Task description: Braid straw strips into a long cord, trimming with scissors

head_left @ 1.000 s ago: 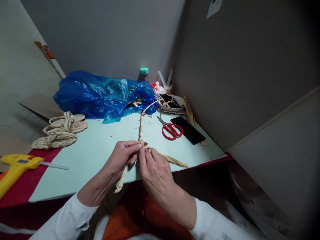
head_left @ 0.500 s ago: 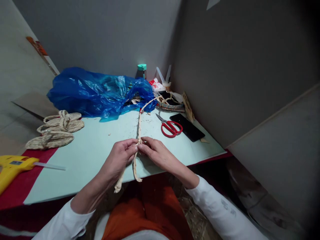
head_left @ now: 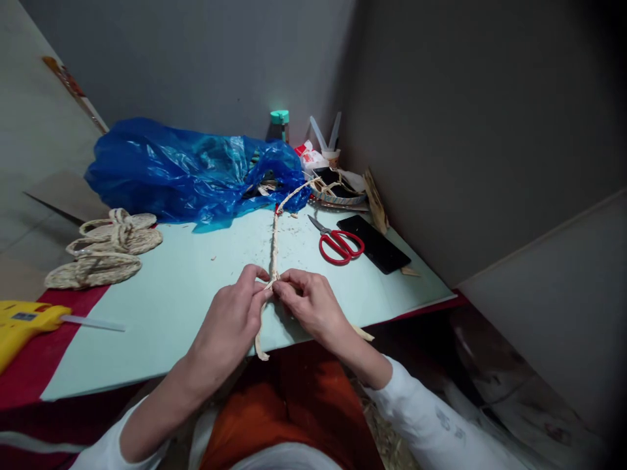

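A pale, braided natural-fibre cord [head_left: 275,245] runs from near the blue bag down the middle of the table to my fingers. My left hand [head_left: 238,307] pinches its lower end from the left, and my right hand [head_left: 311,300] pinches it from the right, fingertips almost touching. One loose strand [head_left: 260,343] hangs below my left hand towards the table's front edge. Another strand end [head_left: 363,333] pokes out beyond my right wrist. Something small and red grips or ties the braid at its far end. The exact crossing of strands is hidden by my fingers.
Red-handled scissors [head_left: 341,247] lie beside a black phone [head_left: 375,243] on the right. Woven slippers [head_left: 93,269] and a yellow glue gun [head_left: 29,326] sit on the left. Behind are a blue plastic bag [head_left: 171,173], a green-lidded jar [head_left: 279,124] and a small cup [head_left: 331,158].
The strand that hung at lower left has gone over to the right, its end now past my right wrist. My left hand has turned, its back facing up more. The view has shifted slightly.
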The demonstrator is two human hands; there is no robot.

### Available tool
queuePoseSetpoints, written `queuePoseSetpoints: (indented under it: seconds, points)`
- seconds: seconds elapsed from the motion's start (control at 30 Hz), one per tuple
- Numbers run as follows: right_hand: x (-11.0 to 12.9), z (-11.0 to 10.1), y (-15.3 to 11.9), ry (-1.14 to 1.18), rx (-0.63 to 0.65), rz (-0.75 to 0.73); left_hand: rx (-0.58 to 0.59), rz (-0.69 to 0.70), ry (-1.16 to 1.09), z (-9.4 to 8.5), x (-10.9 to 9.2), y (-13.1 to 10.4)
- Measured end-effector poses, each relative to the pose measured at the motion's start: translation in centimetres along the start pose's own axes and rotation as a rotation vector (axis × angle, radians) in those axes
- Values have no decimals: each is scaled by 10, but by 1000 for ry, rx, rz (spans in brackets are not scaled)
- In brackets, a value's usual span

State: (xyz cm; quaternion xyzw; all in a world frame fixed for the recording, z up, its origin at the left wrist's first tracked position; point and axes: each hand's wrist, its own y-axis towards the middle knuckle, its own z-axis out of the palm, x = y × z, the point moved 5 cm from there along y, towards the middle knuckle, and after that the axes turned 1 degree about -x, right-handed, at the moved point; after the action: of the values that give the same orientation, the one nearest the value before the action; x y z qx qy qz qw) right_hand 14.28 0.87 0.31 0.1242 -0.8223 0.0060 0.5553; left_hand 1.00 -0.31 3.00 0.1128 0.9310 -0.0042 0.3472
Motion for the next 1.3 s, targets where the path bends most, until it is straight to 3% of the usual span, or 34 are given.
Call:
queuePoseSetpoints:
  seconds: [0.1,0.2,0.37,0.47,0.6,0.73,1.0,1.13,1.3]
  points:
    - [1,0,-3,27,-37,13,-71,46,289,-7,-9,-9]
    - [2,-2,-4,42,-69,7,-118,124,469,-2,-22,-20]
    - [0,-1,0,144,40,-12,34,192,728,26,-40,-30]
    - [-1,0,2,86,59,-21,115,155,821,31,-43,-32]
    - [-4,2,3,91,42,-13,157,135,871,29,-45,-33]
    - [-5,1,5,178,49,3,106,120,808,25,-43,-32]
    - [-5,-1,7,347,175,34,-69,31,126,6,-20,-25]
    - [-7,-1,8,381,179,65,-73,81,269,13,-24,-29]
    - [-7,0,8,404,192,128,70,72,804,41,-40,-41]
